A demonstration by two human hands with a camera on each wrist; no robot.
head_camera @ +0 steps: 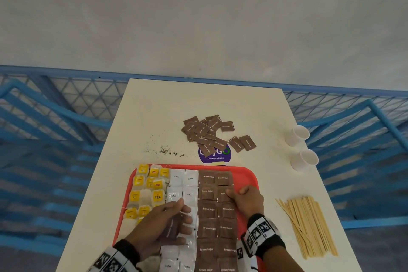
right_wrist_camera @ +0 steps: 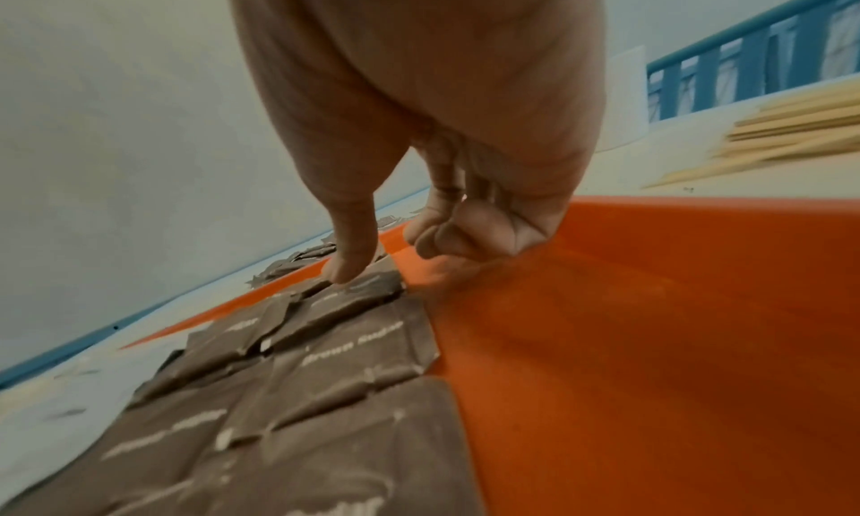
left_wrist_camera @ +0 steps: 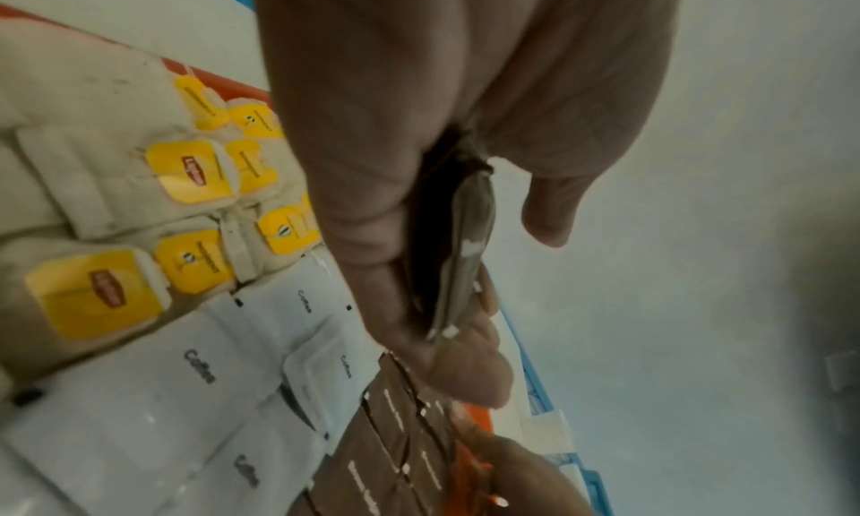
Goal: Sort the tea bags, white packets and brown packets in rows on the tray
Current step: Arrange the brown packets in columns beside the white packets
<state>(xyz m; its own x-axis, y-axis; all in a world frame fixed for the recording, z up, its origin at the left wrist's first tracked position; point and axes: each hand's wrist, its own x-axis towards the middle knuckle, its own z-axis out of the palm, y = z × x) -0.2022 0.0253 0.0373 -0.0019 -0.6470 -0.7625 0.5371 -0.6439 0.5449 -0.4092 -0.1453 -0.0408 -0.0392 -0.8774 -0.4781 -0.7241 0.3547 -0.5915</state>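
Note:
A red tray carries tea bags with yellow tags on the left, white packets in the middle and brown packets on the right, laid in columns. My left hand hovers over the white column and pinches a few brown packets between thumb and fingers. My right hand rests on the tray's right side. Its thumb presses a brown packet in the right column, and its other fingers are curled on the bare tray.
A loose pile of brown packets lies on the white table beyond the tray, partly over a purple sticker. Tea dust is scattered to its left. Two white cups lie on their sides at the right, and wooden stirrers sit nearer.

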